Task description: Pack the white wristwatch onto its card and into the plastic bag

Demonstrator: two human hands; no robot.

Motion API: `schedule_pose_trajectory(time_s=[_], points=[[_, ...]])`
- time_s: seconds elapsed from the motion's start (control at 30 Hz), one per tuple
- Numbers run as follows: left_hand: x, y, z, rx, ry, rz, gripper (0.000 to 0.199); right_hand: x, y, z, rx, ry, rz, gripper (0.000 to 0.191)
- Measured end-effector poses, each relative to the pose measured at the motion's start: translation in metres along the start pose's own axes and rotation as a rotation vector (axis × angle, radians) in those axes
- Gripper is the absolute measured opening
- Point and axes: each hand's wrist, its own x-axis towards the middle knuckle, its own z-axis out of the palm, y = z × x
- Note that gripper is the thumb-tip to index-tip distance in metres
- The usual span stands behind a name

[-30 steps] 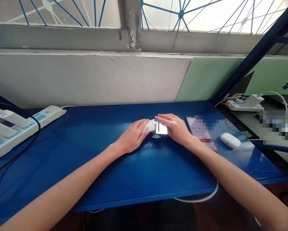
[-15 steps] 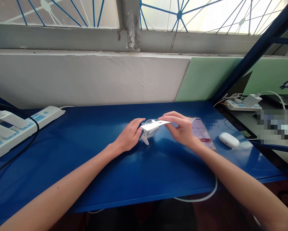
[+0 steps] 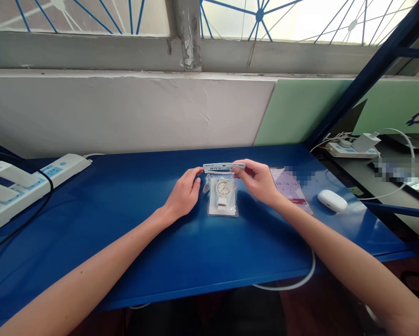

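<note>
- here's the right hand (image 3: 260, 182), fingers pinched on the right end of the pale printed header card (image 3: 216, 167), thumb in front!
- below that card comes the clear plastic packet (image 3: 222, 207), just left of and below those fingertips, a white watch-like item (image 3: 223, 188) showing inside; whether it touches the glossy blue tabletop (image 3: 153, 261), no telling.
- over to the left hand (image 3: 181, 196): fingers loosely curved and open, thumb apart, tips right at the card's left end, contact too close to call.
- a small translucent disc (image 3: 206, 187) sits between left thumb and packet.
- out right, a lit smartphone (image 3: 288, 184) lies partly behind the right wrist, a rounded white case (image 3: 332, 200) beyond it.
</note>
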Motion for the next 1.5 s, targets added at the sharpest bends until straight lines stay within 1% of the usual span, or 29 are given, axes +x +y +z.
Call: schedule_pose_trajectory(time_s=[0.13, 0.23, 0.3, 0.4, 0.47, 0.53, 0.6, 0.67, 0.7, 0.73, 0.77, 0.8, 0.87, 0.93, 1.0, 1.13, 1.27, 1.43, 1.5], points=[[-0.002, 0.004, -0.001, 0.028, 0.083, 0.009, 0.035, -0.001, 0.017, 0.003, -0.135, -0.077, 0.044, 0.019], [-0.005, 0.010, -0.003, 0.084, 0.107, 0.109, 0.035, -0.003, 0.027, 0.008, -0.243, -0.098, 0.050, 0.023], [-0.007, 0.014, -0.003, 0.109, 0.049, 0.199, 0.034, -0.004, 0.030, 0.011, -0.345, -0.107, 0.021, 0.028], [-0.007, 0.015, -0.002, 0.141, -0.091, 0.300, 0.033, -0.005, 0.030, 0.014, -0.488, -0.091, -0.052, 0.035], [-0.007, 0.014, -0.001, 0.170, -0.164, 0.306, 0.036, -0.004, 0.028, 0.013, -0.554, -0.062, -0.096, 0.038], [-0.006, 0.012, 0.000, 0.195, -0.216, 0.264, 0.043, -0.004, 0.025, 0.011, -0.598, -0.062, -0.139, 0.037], [-0.005, 0.010, 0.000, 0.207, -0.256, 0.224, 0.048, -0.004, 0.021, 0.007, -0.614, -0.142, -0.183, 0.032], [-0.004, 0.009, 0.001, 0.214, -0.282, 0.213, 0.051, -0.005, 0.016, 0.002, -0.611, -0.313, -0.229, 0.033], [-0.004, 0.009, 0.001, 0.218, -0.290, 0.218, 0.052, -0.006, 0.014, 0.000, -0.612, -0.414, -0.251, 0.039], [-0.004, 0.008, 0.001, 0.224, -0.297, 0.223, 0.052, -0.007, 0.012, -0.002, -0.615, -0.502, -0.262, 0.049], [-0.004, 0.008, 0.001, 0.231, -0.304, 0.227, 0.052, -0.007, 0.010, -0.003, -0.617, -0.563, -0.255, 0.058], [-0.004, 0.008, 0.001, 0.239, -0.313, 0.228, 0.053, -0.008, 0.009, -0.004, -0.620, -0.613, -0.245, 0.067], [-0.004, 0.009, 0.001, 0.257, -0.336, 0.222, 0.056, -0.009, 0.008, -0.006, -0.631, -0.665, -0.211, 0.080], [-0.004, 0.010, 0.000, 0.274, -0.358, 0.211, 0.062, -0.010, 0.010, -0.007, -0.648, -0.681, -0.182, 0.089], [-0.004, 0.010, -0.001, 0.284, -0.371, 0.206, 0.070, -0.011, 0.013, -0.007, -0.660, -0.672, -0.160, 0.094], [-0.003, 0.010, -0.003, 0.305, -0.381, 0.187, 0.079, -0.012, 0.018, -0.006, -0.661, -0.646, -0.141, 0.094], [-0.001, 0.009, -0.008, 0.308, -0.434, 0.209, 0.082, -0.012, 0.016, -0.006, -0.664, -0.659, -0.137, 0.094], [-0.001, 0.003, -0.012, 0.309, -0.474, 0.224, 0.091, -0.011, 0.015, -0.009, -0.692, -0.726, -0.107, 0.106], [-0.003, 0.001, -0.011, 0.313, -0.475, 0.219, 0.091, -0.011, 0.016, -0.010, -0.686, -0.724, -0.106, 0.109]])
